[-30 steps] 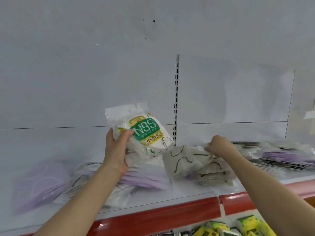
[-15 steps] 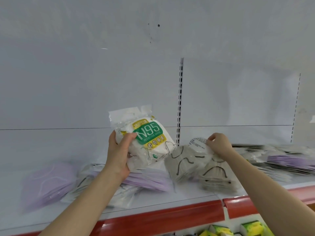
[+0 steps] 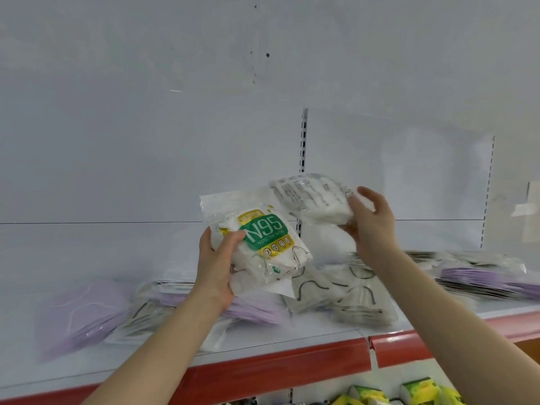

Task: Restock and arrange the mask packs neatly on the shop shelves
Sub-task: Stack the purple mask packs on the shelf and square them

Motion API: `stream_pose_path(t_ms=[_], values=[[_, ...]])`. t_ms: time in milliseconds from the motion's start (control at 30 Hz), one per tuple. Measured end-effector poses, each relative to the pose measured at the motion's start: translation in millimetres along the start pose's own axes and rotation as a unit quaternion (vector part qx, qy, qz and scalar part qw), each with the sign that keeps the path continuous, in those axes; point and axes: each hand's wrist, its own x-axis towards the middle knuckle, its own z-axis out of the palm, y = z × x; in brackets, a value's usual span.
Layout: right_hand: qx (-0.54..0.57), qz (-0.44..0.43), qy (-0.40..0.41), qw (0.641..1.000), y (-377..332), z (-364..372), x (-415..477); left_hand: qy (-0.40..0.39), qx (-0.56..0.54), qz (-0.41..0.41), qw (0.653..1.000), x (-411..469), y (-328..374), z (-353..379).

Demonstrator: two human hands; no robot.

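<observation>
The left hand [image 3: 216, 267] is curled round a white plastic mask pack with a green N95 label [image 3: 263, 244], held up above the white shelf with the red front edge [image 3: 277, 368]; the right hand [image 3: 371, 223] grips a second white pack with small print [image 3: 315, 200] just beside it; the shiny bags look slippery, so one could slip, hit the loose purple packs [image 3: 254, 312] and push them off the edge.

A white back panel [image 3: 146, 141] with slotted uprights [image 3: 304, 147] rises behind a red-edged shelf [image 3: 263, 372], evenly lit.
</observation>
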Motion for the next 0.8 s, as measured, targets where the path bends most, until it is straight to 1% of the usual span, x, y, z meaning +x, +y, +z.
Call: stream_pose_path(t_ms=[67, 100, 200, 233, 300, 500, 600, 733, 800], values=[[-0.023, 0.032, -0.047, 0.998, 8.2, 15.3, -20.6, -0.006, -0.011, -0.005, 1.0, -3.4, 0.7, 1.8], [-0.06, 0.034, -0.067, 0.995, 14.0, 21.3, -29.6, -0.008, -0.019, -0.006, 1.0, -4.5, 1.2, 1.1], [-0.195, -0.011, -0.135, 0.971, 31.0, 33.0, -46.2, -0.003, -0.025, 0.011, 1.0, -6.4, 6.2, -8.1], [-0.219, -0.016, -0.158, 0.963, 34.2, 36.3, -48.7, 0.005, -0.023, 0.016, 1.0, -5.4, 8.5, -13.6], [-0.234, 0.012, -0.208, 0.95, 37.5, 46.4, -53.7, 0.023, -0.02, 0.026, 0.999, -5.1, 14.7, -27.3], [-0.18, 0.09, -0.332, 0.922, 41.5, 105.2, -86.0, 0.079, -0.032, 0.047, 0.995, -13.7, 52.2, -88.0], [-0.126, 0.122, -0.378, 0.909, 46.8, 145.3, -110.0, 0.121, -0.036, 0.073, 0.989, -15.2, 78.6, -131.5], [-0.081, 0.105, -0.4, 0.907, 55.8, 216.0, -154.7, 0.16, -0.031, 0.101, 0.981, -18.2, 122.0, -198.6], [-0.068, 0.098, -0.396, 0.911, 63.9, 255.1, -180.7, 0.152, -0.018, 0.099, 0.983, -20.8, 149.4, -236.2]])
